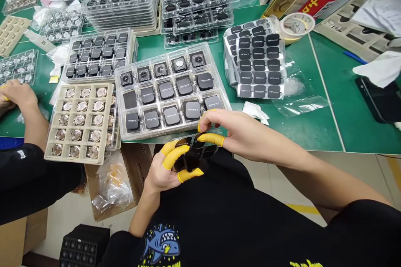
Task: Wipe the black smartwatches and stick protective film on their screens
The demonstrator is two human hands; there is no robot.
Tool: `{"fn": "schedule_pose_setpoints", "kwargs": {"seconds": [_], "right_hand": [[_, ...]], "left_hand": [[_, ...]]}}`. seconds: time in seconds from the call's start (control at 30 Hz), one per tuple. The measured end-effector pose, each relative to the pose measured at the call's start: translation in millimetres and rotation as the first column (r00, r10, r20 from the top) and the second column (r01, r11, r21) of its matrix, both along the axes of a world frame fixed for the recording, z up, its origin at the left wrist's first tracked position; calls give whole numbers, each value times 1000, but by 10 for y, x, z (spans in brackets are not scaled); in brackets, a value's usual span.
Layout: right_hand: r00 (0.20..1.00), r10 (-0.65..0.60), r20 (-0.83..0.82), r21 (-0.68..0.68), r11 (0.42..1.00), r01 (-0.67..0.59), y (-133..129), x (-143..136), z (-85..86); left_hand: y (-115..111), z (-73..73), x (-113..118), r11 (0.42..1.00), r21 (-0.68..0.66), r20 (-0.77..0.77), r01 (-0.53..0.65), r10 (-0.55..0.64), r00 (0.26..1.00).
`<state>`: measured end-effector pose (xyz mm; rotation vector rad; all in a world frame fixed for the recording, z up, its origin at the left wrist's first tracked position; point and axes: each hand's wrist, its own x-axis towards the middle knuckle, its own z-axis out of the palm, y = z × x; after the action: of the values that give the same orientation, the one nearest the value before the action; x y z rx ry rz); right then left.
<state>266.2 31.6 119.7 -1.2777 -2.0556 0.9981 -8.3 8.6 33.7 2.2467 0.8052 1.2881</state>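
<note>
Yellow finger cots cover several fingertips on both hands. My left hand (169, 167), at the table's front edge, is closed around a dark, glossy square watch case (191, 159). A sheet of black stickers (210, 150) lies behind the case, partly covered by my fingers. My right hand (219, 131) pinches a dark sticker at the sheet's upper edge; its exact outline is hidden by the fingers. Just beyond my hands sits a clear plastic tray (175, 130) of square watch cases, most with a dark labelled cover, and one pocket at the left without a case.
Stacked sticker sheets (260, 66) and a tape roll (297, 25) lie to the right, with a phone (380, 98) farther out. A beige tray (79, 159) of round watches sits left, near a co-worker's hand (20, 94). Tall tray stacks (122, 12) stand behind.
</note>
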Motion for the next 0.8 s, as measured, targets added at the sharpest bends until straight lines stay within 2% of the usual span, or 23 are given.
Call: {"fn": "schedule_pose_setpoints", "kwargs": {"seconds": [0.2,0.57,0.7,0.8], "right_hand": [[1000,-18,-8,-32,999,18,-15,-1,-2],[1000,1,-30,-84,996,-4,-1,8,-7],[997,48,-57,-61,997,-51,18,45,18],[997,57,-61,17,998,-56,7,48,-1]], "left_hand": [[-14,31,16,998,-12,48,56,-55,997],[-38,23,12,1000,27,-21,-1,2,1000],[-35,13,8,1000,18,0,10,-10,1000],[-29,8,18,1000,16,31,16,-16,999]]}}
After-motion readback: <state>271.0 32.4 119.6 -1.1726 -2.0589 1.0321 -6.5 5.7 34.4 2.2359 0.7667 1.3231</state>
